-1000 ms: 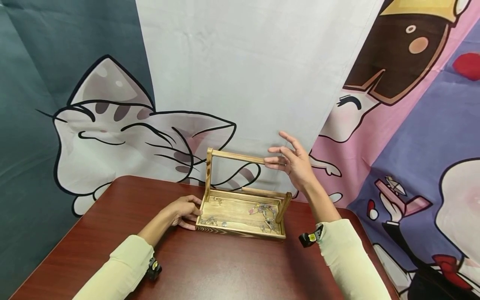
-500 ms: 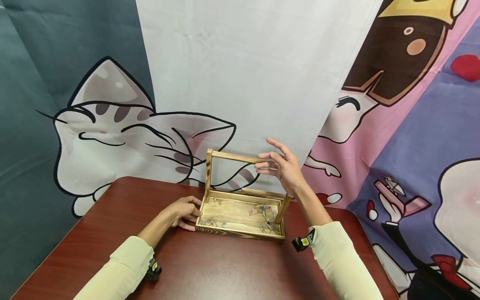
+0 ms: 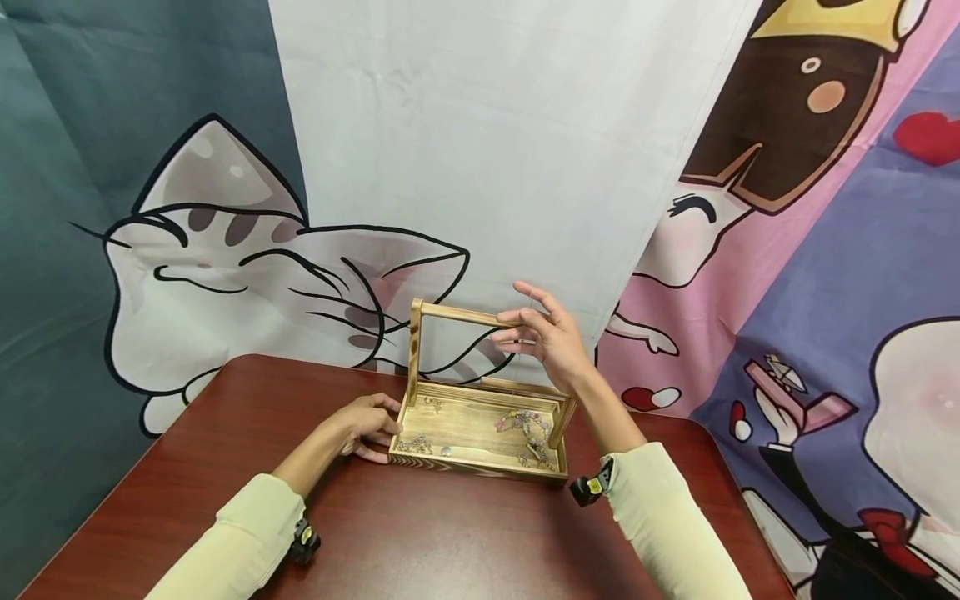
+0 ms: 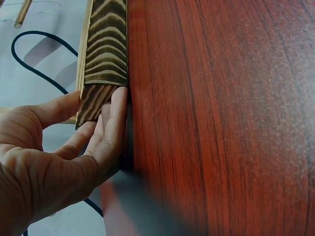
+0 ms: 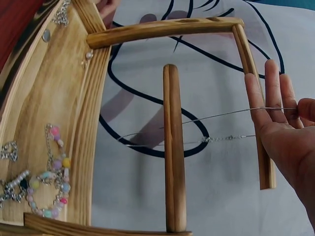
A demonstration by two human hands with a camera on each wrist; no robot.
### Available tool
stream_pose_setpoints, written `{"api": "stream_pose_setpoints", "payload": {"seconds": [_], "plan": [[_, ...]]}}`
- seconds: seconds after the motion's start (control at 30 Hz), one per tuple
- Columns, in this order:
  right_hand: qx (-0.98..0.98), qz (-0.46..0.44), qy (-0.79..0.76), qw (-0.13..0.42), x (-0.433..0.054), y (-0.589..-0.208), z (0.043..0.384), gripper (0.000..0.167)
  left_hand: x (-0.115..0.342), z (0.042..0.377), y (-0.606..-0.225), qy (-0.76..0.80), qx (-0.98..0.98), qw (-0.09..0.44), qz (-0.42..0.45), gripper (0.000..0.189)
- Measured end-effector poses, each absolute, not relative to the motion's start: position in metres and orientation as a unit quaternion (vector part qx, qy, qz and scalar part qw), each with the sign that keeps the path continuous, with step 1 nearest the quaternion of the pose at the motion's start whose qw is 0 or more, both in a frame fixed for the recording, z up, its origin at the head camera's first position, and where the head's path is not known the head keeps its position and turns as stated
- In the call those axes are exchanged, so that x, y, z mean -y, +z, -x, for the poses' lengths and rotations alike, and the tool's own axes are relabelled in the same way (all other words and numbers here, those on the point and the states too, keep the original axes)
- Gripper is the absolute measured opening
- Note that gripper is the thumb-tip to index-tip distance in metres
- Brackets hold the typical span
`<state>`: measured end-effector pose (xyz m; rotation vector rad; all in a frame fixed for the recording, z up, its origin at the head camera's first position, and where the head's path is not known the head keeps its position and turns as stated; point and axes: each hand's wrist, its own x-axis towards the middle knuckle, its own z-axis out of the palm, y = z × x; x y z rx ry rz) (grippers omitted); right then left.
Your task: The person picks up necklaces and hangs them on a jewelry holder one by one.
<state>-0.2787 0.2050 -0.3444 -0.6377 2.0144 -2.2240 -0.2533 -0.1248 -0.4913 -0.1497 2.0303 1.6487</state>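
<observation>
A wooden jewelry tray (image 3: 465, 421) with an upright handle frame stands on the table. My left hand (image 3: 367, 425) holds its left end, thumb at the rim (image 4: 82, 73) and fingers along the lower outer side. Raised by the top bar (image 3: 461, 314), my right hand (image 3: 551, 337) has its fingers extended and spread. A thin silver necklace (image 5: 224, 139) hangs across those fingers, as the right wrist view shows; its chain ends at the hand are partly hidden. Inside the tray lie a pastel bead bracelet (image 5: 47, 211) and silver chains (image 3: 416, 444).
Beside the handle frame a second wooden bar (image 5: 173, 147) shows in the right wrist view. The reddish-brown table (image 3: 450, 533) extends in front of the tray. A printed cloth (image 3: 487, 167) hangs right behind it. A small round silver piece (image 3: 446, 451) lies in the tray.
My right hand has moved left and slightly down along the top bar, carrying the necklace. My left hand and the tray have stayed in place.
</observation>
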Motion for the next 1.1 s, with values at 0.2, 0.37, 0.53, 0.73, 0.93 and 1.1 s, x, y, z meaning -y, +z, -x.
{"api": "stream_pose_setpoints", "payload": {"seconds": [0.2,0.37,0.53,0.73,0.93,1.1], "plan": [[-0.653,0.212,-0.725,0.047,-0.194,-0.346,0.278,0.054,0.126,0.252,-0.492,0.609,-0.749,0.255,0.055,0.053],[-0.654,0.214,-0.723,0.05,-0.185,-0.346,0.279,0.053,0.127,0.253,-0.492,0.61,-0.749,0.255,0.052,0.053],[-0.654,0.223,-0.721,0.055,-0.176,-0.348,0.279,0.053,0.128,0.254,-0.492,0.61,-0.748,0.255,0.056,0.053],[-0.652,0.222,-0.722,0.065,-0.166,-0.35,0.277,0.053,0.126,0.253,-0.492,0.609,-0.748,0.256,0.055,0.054],[-0.655,0.229,-0.716,0.072,-0.156,-0.353,0.277,0.052,0.125,0.252,-0.493,0.608,-0.749,0.256,0.053,0.053],[-0.655,0.231,-0.715,0.076,-0.145,-0.355,0.278,0.051,0.127,0.253,-0.493,0.61,-0.749,0.254,0.05,0.052]]}}
